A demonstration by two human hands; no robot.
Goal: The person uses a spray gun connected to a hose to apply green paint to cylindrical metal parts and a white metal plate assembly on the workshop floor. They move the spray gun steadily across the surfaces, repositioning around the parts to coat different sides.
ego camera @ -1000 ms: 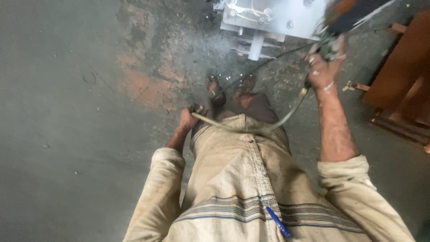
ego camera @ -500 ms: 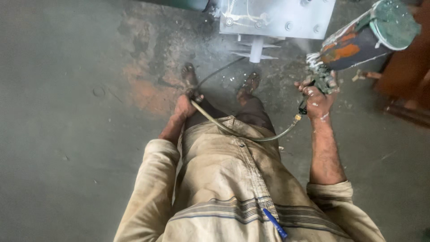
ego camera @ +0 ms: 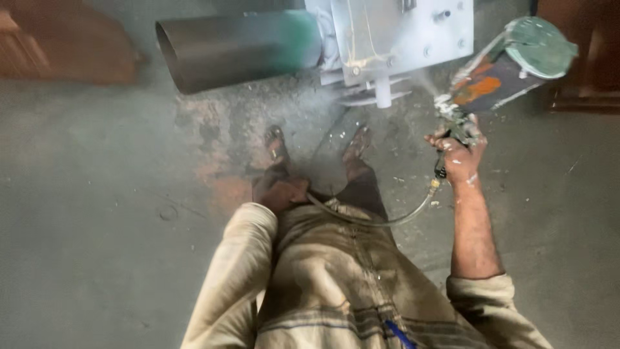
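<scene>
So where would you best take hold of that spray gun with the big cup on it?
Probably by the handle below the cup, coming from underneath, as the right hand does now. The spray gun carries its bulky paint cup tilted up and away, and the hose leaves from the handle's bottom, so only the handle looks slim enough to wrap.

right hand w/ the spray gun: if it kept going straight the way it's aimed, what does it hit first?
Probably the grey metal housing. The right hand holds the spray gun with its nozzle aimed up-left at the housing's lower edge, only a faint mist between them. Depth is unclear, so it could pass just below.
</scene>
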